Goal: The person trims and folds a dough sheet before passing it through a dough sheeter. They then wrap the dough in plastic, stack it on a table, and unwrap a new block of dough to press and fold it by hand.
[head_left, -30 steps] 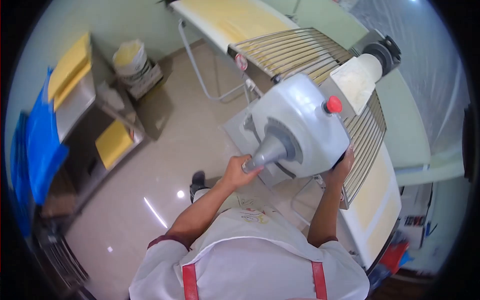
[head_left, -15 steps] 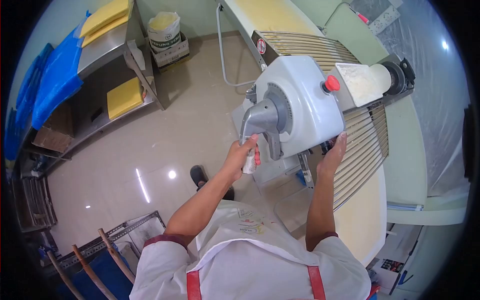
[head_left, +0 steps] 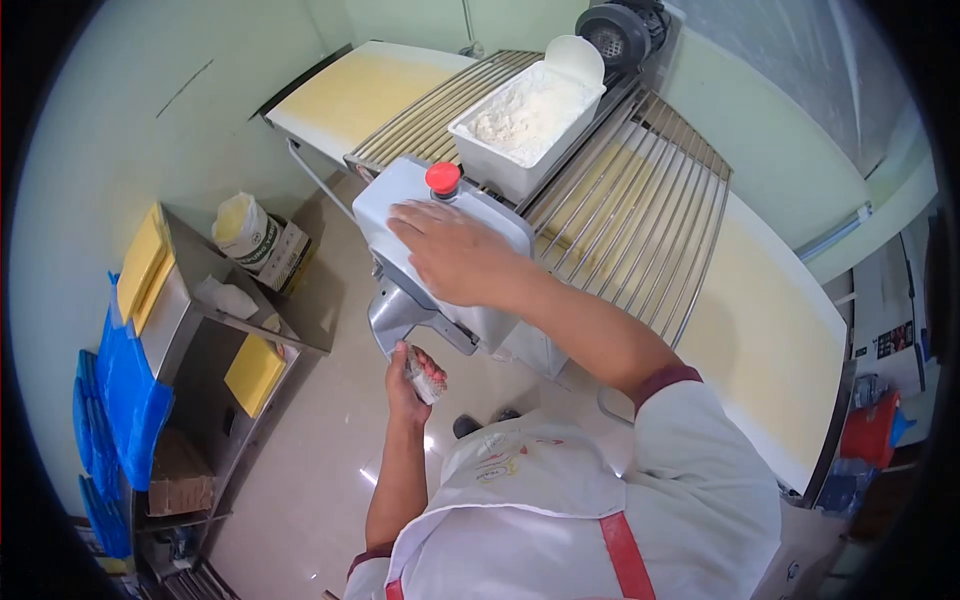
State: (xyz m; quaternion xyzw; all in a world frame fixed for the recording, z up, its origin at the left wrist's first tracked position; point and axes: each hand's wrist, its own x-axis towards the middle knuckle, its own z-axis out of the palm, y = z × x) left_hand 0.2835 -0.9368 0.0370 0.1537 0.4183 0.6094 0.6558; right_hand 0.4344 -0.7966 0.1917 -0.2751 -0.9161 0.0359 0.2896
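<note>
My left hand (head_left: 404, 388) is wrapped around the white-covered grip (head_left: 424, 382) of a grey metal lever (head_left: 392, 312) on the side of a dough sheeter. On top of the sheeter's white housing (head_left: 500, 232) rests my right hand (head_left: 452, 254), palm down, fingers stretched out and holding nothing. Its fingertips lie just below a red mushroom-shaped button (head_left: 443, 178). Behind the housing, a white tub (head_left: 500, 165) of flour sits across the machine, with a pale round scoop or lid (head_left: 575, 60) at its far end.
Wire guards (head_left: 640, 220) flank the tub above the belt (head_left: 745, 300), which extends to both sides. A steel shelf (head_left: 190, 300) at left carries yellow slabs (head_left: 255, 375) and blue plastic (head_left: 128, 380). A flour sack (head_left: 245, 230) stands by the wall, and a motor (head_left: 612, 38) at the back.
My right hand has moved from the housing's lower right edge to its top, beside the red button. My left hand stays on the lever grip. The camera view has turned and shifted.
</note>
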